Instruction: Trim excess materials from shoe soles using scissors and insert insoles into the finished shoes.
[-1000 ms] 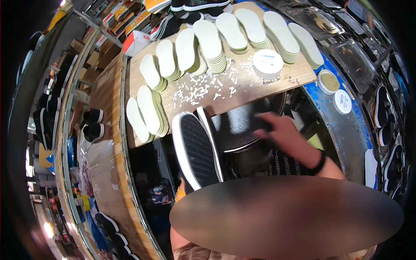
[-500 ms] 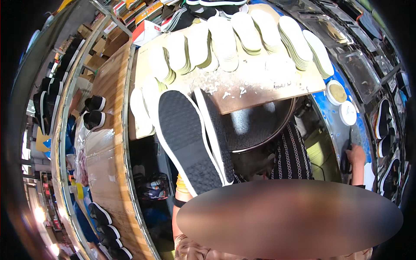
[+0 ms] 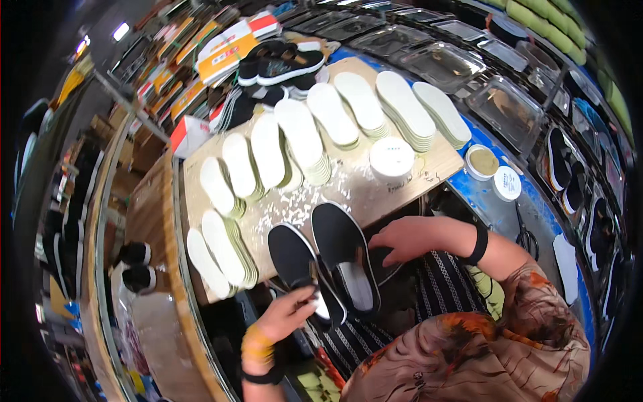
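Observation:
A pair of black slip-on shoes with white edges lies with the uppers facing up, across the near edge of the board. My left hand (image 3: pixel 289 313) is closed at the opening of the left shoe (image 3: pixel 289 256), where something white shows by the fingers. Beside it sits the right shoe (image 3: pixel 338 231), its pale insole visible inside. My right hand (image 3: pixel 410 239) is at that shoe's right side, its fingers apart and nothing seen in them; whether they touch the shoe I cannot tell.
Stacks of white insoles (image 3: pixel 298 134) line the board (image 3: pixel 362 201), with white scraps among them. A white round tub (image 3: pixel 392 158) stands there too. On the blue bench at right are an open tub (image 3: pixel 481 163), a white lid (image 3: pixel 507 183) and scissors (image 3: pixel 527 240). Shoe boxes (image 3: pixel 228 57) crowd the back.
The shoes have turned from soles up to uppers up and lie lower down. My right hand has left the scissors on the bench and come over beside the shoes. The view has shifted.

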`<state>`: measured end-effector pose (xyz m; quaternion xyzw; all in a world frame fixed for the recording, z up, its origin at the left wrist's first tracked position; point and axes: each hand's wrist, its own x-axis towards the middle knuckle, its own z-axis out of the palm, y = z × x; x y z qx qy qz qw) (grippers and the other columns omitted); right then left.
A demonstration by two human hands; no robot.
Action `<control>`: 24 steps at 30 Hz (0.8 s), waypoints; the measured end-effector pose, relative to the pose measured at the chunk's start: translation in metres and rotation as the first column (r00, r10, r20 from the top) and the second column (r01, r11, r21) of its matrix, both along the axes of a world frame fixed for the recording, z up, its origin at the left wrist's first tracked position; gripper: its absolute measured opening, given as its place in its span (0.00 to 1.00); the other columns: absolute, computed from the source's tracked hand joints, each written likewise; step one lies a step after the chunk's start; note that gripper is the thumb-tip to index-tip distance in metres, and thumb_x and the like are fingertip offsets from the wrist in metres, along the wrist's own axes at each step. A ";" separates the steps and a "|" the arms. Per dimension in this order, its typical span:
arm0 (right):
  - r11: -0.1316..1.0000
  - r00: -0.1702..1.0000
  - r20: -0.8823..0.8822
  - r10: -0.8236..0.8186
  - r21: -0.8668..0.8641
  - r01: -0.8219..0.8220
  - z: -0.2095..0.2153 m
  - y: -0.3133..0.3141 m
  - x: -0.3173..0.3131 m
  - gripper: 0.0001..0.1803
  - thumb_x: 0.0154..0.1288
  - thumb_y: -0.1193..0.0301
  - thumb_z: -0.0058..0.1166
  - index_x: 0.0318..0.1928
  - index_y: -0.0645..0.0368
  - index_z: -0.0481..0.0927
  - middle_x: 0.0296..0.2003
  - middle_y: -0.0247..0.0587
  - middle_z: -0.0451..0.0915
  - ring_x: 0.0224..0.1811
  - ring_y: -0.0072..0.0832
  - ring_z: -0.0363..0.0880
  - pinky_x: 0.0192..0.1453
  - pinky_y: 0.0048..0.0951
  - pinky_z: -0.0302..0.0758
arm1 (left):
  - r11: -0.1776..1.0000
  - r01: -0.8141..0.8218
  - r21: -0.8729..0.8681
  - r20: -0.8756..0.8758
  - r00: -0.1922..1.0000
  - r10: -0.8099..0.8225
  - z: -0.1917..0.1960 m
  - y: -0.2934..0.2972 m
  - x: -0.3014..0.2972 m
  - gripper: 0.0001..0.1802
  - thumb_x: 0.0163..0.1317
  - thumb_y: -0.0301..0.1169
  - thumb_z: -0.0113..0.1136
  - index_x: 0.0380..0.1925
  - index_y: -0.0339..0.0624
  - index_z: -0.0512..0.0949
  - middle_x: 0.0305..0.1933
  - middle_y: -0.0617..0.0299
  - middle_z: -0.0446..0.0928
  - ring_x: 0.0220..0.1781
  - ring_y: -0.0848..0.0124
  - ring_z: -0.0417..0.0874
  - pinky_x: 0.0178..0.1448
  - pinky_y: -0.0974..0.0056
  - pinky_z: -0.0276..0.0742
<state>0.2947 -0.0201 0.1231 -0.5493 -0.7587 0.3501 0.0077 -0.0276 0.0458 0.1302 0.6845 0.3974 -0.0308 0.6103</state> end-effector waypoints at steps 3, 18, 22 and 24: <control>0.996 0.995 0.046 -0.085 -0.036 0.087 0.012 0.026 0.041 0.28 0.55 0.58 0.56 0.55 0.56 0.72 0.42 0.51 0.79 0.47 0.44 0.77 0.50 0.39 0.73 | 0.983 -0.019 -0.181 -0.130 0.992 -0.004 0.032 0.045 -0.048 0.25 0.66 0.35 0.52 0.61 0.39 0.64 0.52 0.58 0.75 0.48 0.70 0.79 0.41 0.69 0.78; 0.639 0.908 0.168 -0.385 0.758 0.130 -0.019 0.171 0.172 0.19 0.40 0.66 0.62 0.35 0.60 0.77 0.36 0.44 0.77 0.44 0.41 0.74 0.46 0.37 0.71 | 0.381 -0.142 0.914 0.128 0.990 0.061 0.031 0.277 0.179 0.20 0.58 0.36 0.57 0.48 0.37 0.75 0.41 0.50 0.81 0.42 0.57 0.82 0.46 0.60 0.77; 0.690 0.885 0.247 -0.394 0.715 0.108 -0.041 0.189 0.173 0.13 0.40 0.69 0.60 0.29 0.60 0.78 0.31 0.45 0.77 0.35 0.42 0.77 0.41 0.38 0.72 | 0.231 0.463 0.855 -0.413 0.880 -0.235 0.004 0.214 0.314 0.35 0.45 0.53 0.67 0.46 0.37 0.74 0.47 0.45 0.76 0.50 0.52 0.77 0.53 0.56 0.73; 0.662 0.905 0.202 -0.374 0.742 0.108 -0.048 0.193 0.178 0.11 0.40 0.70 0.58 0.28 0.60 0.78 0.30 0.46 0.77 0.33 0.42 0.77 0.39 0.39 0.73 | 0.141 0.663 0.736 -0.650 0.749 -0.130 -0.006 0.197 0.339 0.37 0.42 0.52 0.68 0.42 0.30 0.72 0.46 0.44 0.74 0.48 0.51 0.78 0.53 0.56 0.74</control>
